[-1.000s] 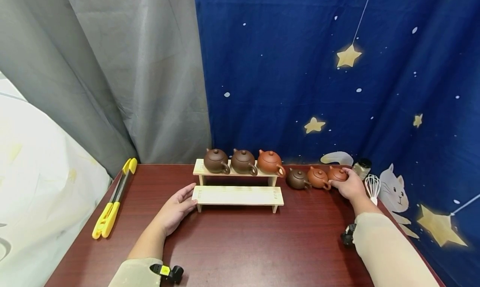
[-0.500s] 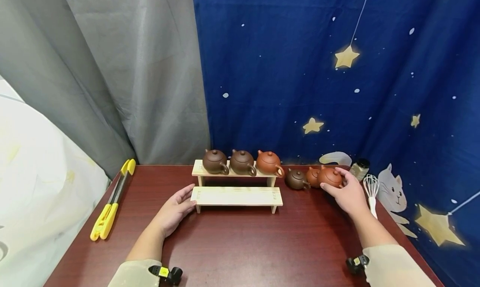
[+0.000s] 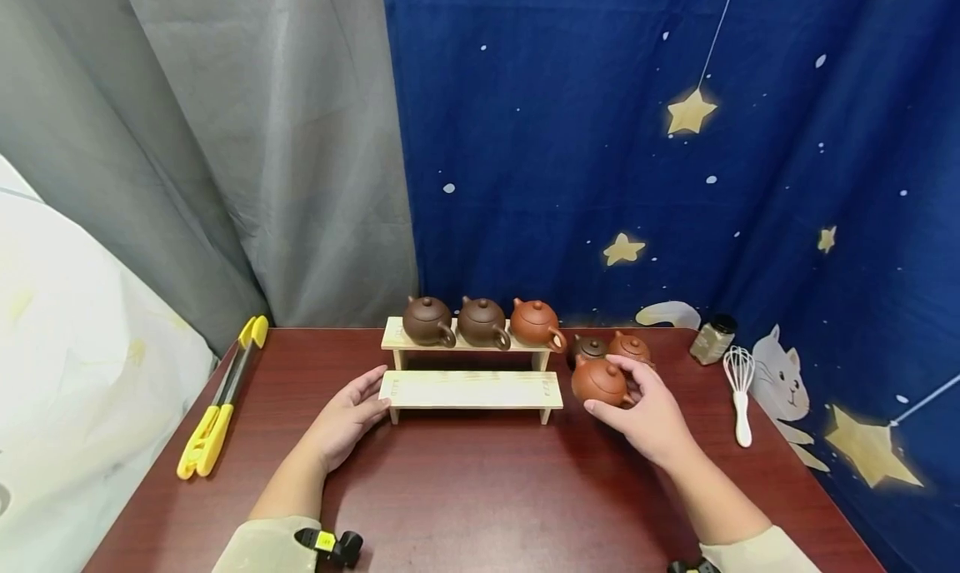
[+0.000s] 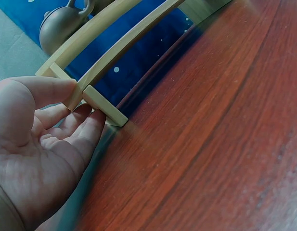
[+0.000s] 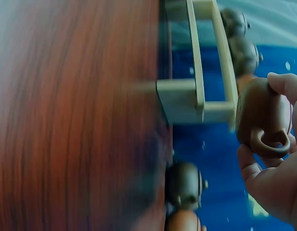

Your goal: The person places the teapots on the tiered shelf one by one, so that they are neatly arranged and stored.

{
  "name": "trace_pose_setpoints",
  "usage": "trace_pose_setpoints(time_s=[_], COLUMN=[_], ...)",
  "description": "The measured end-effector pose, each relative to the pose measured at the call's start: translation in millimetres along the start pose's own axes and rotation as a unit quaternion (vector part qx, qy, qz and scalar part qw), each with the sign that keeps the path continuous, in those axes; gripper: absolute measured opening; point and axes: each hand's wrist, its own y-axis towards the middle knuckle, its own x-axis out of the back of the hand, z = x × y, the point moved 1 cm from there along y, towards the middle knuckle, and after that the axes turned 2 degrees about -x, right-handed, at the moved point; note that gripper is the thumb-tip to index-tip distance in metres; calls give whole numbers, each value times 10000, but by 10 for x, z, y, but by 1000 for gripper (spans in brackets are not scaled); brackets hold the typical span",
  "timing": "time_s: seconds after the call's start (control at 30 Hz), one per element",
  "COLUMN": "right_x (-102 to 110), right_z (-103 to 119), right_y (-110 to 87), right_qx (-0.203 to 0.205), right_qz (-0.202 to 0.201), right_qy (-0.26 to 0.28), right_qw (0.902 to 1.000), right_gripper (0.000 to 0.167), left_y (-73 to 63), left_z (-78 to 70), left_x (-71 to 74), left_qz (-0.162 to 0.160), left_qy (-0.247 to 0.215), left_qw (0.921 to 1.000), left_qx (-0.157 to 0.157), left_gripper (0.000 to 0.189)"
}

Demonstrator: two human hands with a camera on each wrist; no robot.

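My right hand (image 3: 651,411) grips a reddish-brown clay teapot (image 3: 600,381) by its sides, off the table and right of the lower step. In the right wrist view, the held teapot (image 5: 264,110) shows its handle between thumb and fingers. My left hand (image 3: 345,419) pinches the left end of the two-step wooden stand (image 3: 472,390), thumb on the board and fingers beneath it in the left wrist view. On the upper step sit two dark brown teapots (image 3: 427,319) (image 3: 482,321) and a reddish one (image 3: 535,321). Nothing sits on the lower step.
Behind the held teapot, a dark teapot (image 3: 588,348) and a reddish teapot (image 3: 630,346) stand on the table (image 3: 480,490). Farther right are a spice jar (image 3: 712,340) and a white whisk (image 3: 740,394). Yellow-handled tongs (image 3: 223,398) lie at left. Curtains (image 3: 525,140) hang behind.
My right hand has lifted the rightmost reddish teapot from the table and carried it left and nearer, towards the stand. The left hand has stayed on the stand.
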Motion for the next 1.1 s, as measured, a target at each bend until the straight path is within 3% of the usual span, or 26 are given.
trace_pose_setpoints(time_s=[0.13, 0.43, 0.77, 1.1], right_x=[-259, -878, -1380, -1949], right_z=[101, 496, 826, 1044], right_y=[-39, -38, 60, 235], right_qx=[143, 583, 677, 770], right_qz=[283, 1201, 1445, 1546], right_qy=[402, 602, 617, 77], right_qw=[9987, 9892, 9853, 9849], right_gripper=[77, 79, 76, 81], left_y=[-5, -1, -2, -10], left_z=[-7, -2, -9, -30], left_x=[-9, -7, 7, 2], left_qz=[23, 26, 54, 151], left_qy=[24, 15, -3, -70], left_qw=[10000, 10000, 10000, 9998], left_qx=[-9, -51, -39, -94], left_gripper=[77, 77, 79, 79])
